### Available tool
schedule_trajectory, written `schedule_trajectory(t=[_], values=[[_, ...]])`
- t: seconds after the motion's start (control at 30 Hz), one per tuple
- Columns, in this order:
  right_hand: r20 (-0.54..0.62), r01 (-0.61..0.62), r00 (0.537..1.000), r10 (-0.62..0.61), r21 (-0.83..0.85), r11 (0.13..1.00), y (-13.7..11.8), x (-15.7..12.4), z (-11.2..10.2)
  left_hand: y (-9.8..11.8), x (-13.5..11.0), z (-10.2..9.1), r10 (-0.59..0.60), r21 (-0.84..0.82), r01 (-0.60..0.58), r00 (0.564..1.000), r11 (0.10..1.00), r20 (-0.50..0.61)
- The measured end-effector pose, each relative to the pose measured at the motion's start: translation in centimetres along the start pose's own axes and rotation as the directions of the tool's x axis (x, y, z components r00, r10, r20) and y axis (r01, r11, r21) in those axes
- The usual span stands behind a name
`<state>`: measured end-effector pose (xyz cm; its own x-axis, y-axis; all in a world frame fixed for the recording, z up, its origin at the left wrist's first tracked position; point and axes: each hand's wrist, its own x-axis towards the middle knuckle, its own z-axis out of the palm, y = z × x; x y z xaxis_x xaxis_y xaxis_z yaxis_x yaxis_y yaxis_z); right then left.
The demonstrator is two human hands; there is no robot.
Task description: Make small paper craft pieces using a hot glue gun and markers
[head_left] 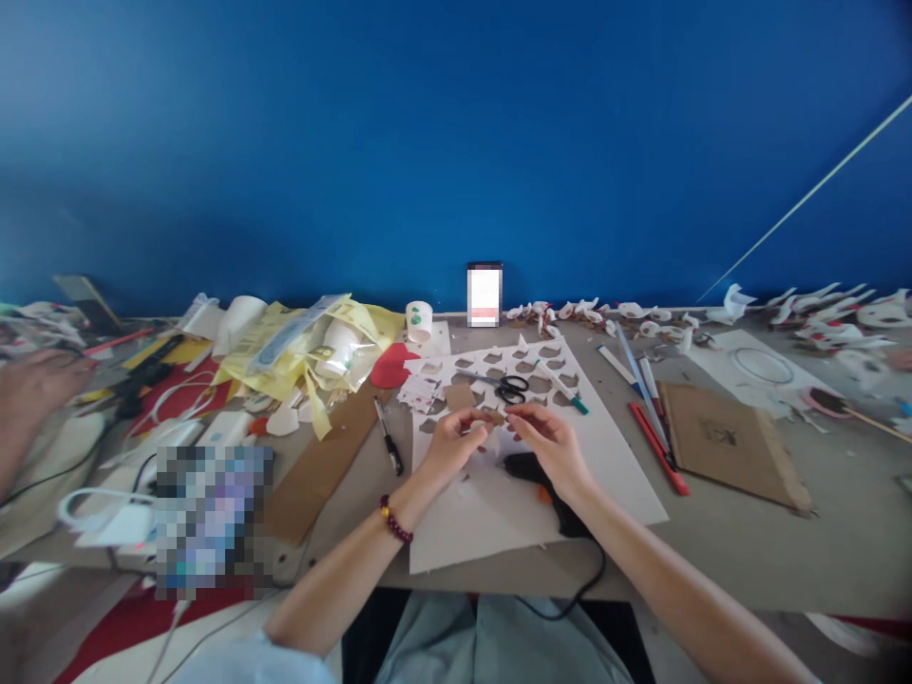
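Both hands are close together over a big white sheet (463, 537) with lots of holes cut in it. Counting from where the fingers meet, straight ahead is 12 o'clock. The small brown piece (497, 417) is right there at the middle of the clock. The left hand (460, 439) has its fingertips almost closed, pinching that piece, and there is a string of dark beads (396, 521) on its wrist. The right hand (554, 445) has its fingers bent in with only a little gap, right by the piece, but I can't tell if it grips it too. A black glue gun (525, 465) lies at 4 to 5 o'clock, partly hidden by the right hand. The scissors (511, 388) lie near 12 o'clock, and a brown square (459, 398) is at 10 o'clock. A marker with a green end (579, 404) is at 2 o'clock, and a black pen (389, 439) is at 9 o'clock. Farther out, a flat brown card (733, 446) is at 3 o'clock, a lit phone (484, 296) stands at 12 o'clock, and a yellow bag (267, 356) is at 10 o'clock. Another person's hand (49, 382) is far off at 9 o'clock.
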<state>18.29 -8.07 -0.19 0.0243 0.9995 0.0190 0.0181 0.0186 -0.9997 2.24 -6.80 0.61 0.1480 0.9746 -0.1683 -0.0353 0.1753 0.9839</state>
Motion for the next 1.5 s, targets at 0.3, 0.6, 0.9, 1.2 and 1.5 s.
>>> schedule_trajectory(t=[0.3,0.6,0.9,1.2,1.5], values=[[0.096,0.293,0.956,-0.278,-0.244,0.924,-0.5,-0.3,-0.2,0.4,-0.1,0.3,-0.005,-0.062,0.007,0.999,0.998,0.032],[0.121,0.377,0.926,-0.358,-0.357,0.855,-0.7,-0.3,-0.3,0.3,-0.1,0.2,0.031,-0.038,-0.029,0.998,0.999,0.053],[0.134,0.456,0.887,-0.443,-0.407,0.791,0.2,-0.2,-0.4,0.1,-0.1,0.0,0.045,0.056,-0.047,0.998,0.997,0.038],[0.13,0.484,0.869,-0.477,-0.425,0.765,0.4,-0.3,-0.3,-0.1,0.0,0.0,0.105,0.131,-0.109,0.994,0.985,0.033],[0.084,0.397,0.913,-0.4,-0.42,0.816,-0.4,-0.5,-0.3,0.1,-0.1,-0.2,0.208,0.223,-0.211,0.977,0.952,0.038]])
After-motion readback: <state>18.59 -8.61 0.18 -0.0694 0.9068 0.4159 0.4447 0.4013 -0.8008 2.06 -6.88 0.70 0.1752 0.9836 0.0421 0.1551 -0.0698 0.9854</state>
